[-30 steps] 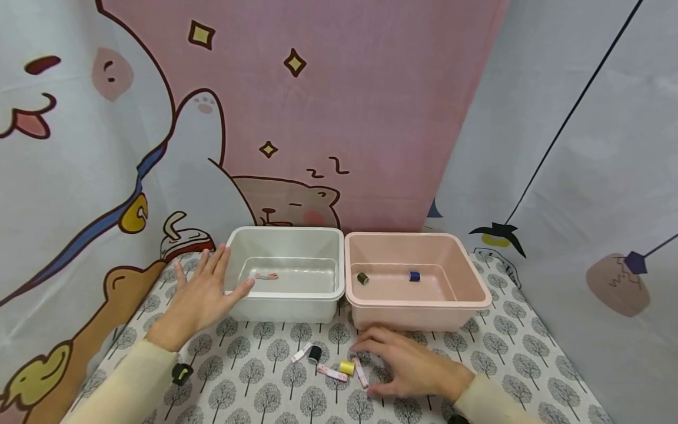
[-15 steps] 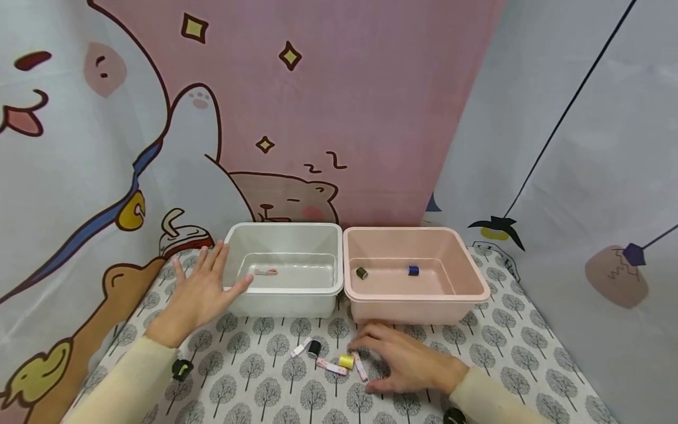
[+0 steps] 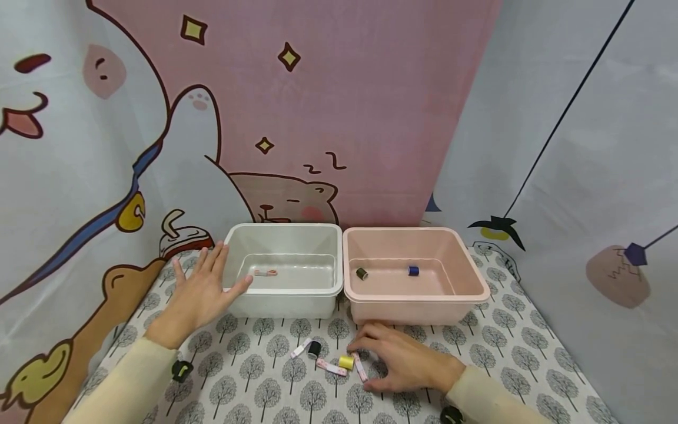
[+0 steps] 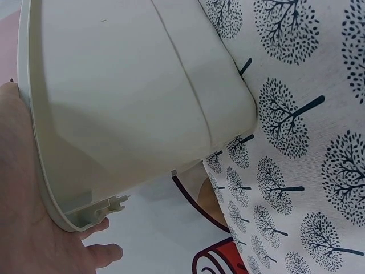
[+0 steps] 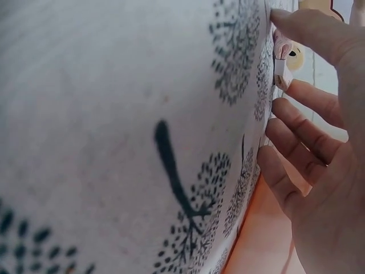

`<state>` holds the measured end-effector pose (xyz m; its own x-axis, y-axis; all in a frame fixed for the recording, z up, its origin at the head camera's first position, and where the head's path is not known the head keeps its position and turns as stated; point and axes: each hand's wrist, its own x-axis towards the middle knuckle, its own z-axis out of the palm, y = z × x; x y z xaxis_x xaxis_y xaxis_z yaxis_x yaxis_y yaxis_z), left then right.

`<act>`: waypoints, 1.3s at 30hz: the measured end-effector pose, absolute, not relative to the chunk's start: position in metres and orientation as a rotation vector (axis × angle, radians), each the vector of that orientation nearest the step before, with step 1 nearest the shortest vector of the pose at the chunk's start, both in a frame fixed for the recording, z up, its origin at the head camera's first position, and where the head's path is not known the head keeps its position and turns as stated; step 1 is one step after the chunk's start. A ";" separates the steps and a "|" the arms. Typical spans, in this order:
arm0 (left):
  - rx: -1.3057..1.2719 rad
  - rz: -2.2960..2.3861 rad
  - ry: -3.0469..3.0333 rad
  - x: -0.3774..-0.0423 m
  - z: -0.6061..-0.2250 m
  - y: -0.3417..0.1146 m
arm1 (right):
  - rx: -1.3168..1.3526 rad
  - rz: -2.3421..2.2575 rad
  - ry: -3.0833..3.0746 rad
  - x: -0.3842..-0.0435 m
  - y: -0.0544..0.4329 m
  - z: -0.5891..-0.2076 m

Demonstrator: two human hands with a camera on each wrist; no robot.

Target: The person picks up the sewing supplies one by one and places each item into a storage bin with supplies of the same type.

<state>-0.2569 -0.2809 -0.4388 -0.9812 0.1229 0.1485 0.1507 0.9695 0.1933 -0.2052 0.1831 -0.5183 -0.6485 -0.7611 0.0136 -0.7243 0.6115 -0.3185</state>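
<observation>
My left hand (image 3: 200, 295) rests at the left front corner of the white bin (image 3: 288, 303), its fingers straight and spread; the left wrist view shows the palm against the bin's rim (image 4: 39, 142). On the cloth, my right hand (image 3: 405, 359) has thumb and index fingertip at the two ends of a folded pink-and-white tape (image 3: 359, 367). In the right wrist view a small gap shows between thumb and tape (image 5: 282, 57). Beside it lie a yellow thread spool (image 3: 346, 362), another folded tape (image 3: 331, 368), a black thread spool (image 3: 314, 349) and a whitish folded strip (image 3: 301, 347).
A pink bin (image 3: 415, 310) stands right of the white one, holding a dark green spool (image 3: 362, 273) and a blue spool (image 3: 414, 270). Inside the white bin lies a folded pink tape (image 3: 265, 272). Tree-patterned cloth (image 3: 267, 397) covers the table; printed curtains (image 3: 392, 118) hang behind.
The head view has shifted slightly. The right thumb has come a little closer to the folded tape. My left hand keeps its place on the white bin.
</observation>
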 end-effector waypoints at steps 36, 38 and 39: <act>-0.208 -0.306 -2.985 -0.256 -0.438 -0.281 | -1.290 -0.481 2.698 -0.205 0.180 -0.517; -0.209 -0.310 -2.985 -0.255 -0.438 -0.281 | -1.295 -0.481 2.703 -0.205 0.180 -0.517; -0.209 -0.313 -2.984 -0.255 -0.438 -0.281 | -1.296 -0.479 2.707 -0.205 0.180 -0.517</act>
<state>-0.2553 -0.2810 -0.4377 -0.9814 0.1236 0.1469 0.1514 0.9688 0.1961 -0.2051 0.1800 -0.5168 -0.6321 -0.7736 0.0434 -0.7416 0.5878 -0.3235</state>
